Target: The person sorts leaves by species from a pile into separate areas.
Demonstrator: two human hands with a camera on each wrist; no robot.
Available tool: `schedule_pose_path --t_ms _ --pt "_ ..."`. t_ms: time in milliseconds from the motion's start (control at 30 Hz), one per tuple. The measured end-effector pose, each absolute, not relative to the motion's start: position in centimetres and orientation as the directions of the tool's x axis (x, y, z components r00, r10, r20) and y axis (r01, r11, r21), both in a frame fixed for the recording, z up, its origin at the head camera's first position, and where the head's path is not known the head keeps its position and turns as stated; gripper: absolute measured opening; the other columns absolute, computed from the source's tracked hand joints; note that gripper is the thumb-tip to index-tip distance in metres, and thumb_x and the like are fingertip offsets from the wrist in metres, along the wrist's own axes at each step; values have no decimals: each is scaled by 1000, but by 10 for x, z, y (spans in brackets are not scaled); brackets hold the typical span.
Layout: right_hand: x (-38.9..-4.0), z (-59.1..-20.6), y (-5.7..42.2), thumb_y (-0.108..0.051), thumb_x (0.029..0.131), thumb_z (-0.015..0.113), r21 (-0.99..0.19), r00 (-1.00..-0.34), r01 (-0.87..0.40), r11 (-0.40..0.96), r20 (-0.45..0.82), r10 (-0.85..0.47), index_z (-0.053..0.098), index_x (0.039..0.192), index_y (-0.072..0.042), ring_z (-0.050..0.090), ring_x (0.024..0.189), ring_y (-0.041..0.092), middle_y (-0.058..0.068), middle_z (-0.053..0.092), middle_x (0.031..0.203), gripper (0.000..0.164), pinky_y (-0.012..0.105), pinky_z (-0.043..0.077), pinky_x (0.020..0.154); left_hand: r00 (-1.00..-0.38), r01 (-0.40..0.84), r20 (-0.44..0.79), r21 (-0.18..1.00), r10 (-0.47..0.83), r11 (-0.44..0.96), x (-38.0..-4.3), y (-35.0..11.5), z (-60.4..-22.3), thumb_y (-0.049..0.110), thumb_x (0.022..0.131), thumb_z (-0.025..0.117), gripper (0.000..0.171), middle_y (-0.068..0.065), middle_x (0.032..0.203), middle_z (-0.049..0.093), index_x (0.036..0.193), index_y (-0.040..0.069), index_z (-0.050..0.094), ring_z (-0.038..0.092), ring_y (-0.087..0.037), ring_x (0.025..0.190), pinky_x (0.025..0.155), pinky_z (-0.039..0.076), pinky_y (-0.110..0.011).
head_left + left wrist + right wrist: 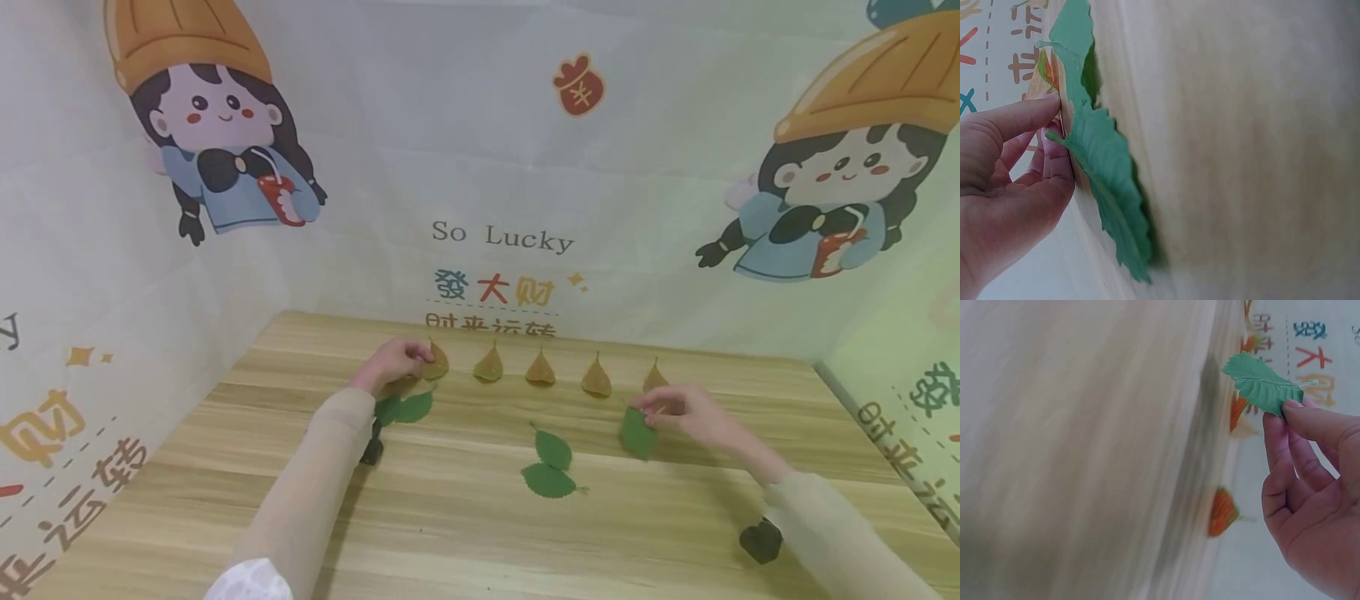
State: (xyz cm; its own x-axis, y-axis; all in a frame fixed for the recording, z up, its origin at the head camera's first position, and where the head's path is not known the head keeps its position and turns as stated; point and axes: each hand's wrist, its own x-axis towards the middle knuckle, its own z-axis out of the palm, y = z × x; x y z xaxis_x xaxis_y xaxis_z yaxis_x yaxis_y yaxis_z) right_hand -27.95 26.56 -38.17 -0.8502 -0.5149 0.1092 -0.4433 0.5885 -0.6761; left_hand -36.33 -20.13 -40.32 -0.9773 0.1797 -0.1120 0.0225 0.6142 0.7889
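My left hand [397, 360] is at the far left of a row of yellow-brown leaves, its thumb and fingertips pinching the edge of the end leaf [437, 363]. Two green leaves [1113, 181] lie just below that hand, partly behind its wrist in the head view. On the right, my right hand [686, 410] pinches a green leaf [639, 433] by its stem end between thumb and fingers. The right wrist view shows this leaf [1263, 384] raised off the wooden table. Behind the right fingers, the rightmost brown leaf [656, 375] is partly hidden.
Between the end leaves stand three more brown leaves, the middle one [540, 367] among them, stems pointing to the back. Two overlapping green leaves [551, 479] lie mid-table. A printed cloth [495, 167] hangs behind and at both sides of the wooden table [450, 542].
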Motion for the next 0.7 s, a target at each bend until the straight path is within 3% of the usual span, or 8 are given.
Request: schedule_pose_path --t_ms 367,700 --pt "-277 -394 292 -5 90 67 -634 -874 -427 645 106 -474 69 115 0 64 83 7 15 71 100 26 21 54 69 -977 23 -110 793 180 608 -363 -202 -402 -9 80 54 40 -22 118 62 119 -5 63 56 -20 91 71 49 -22" --pt "-272 -398 298 -3 86 68 -591 -891 -415 692 108 -442 69 113 2 62 85 1 14 72 99 27 19 53 73 -976 -3 -128 816 175 578 -361 -199 -402 -11 78 53 42 -19 112 60 120 -6 61 54 -18 86 68 48 -22"
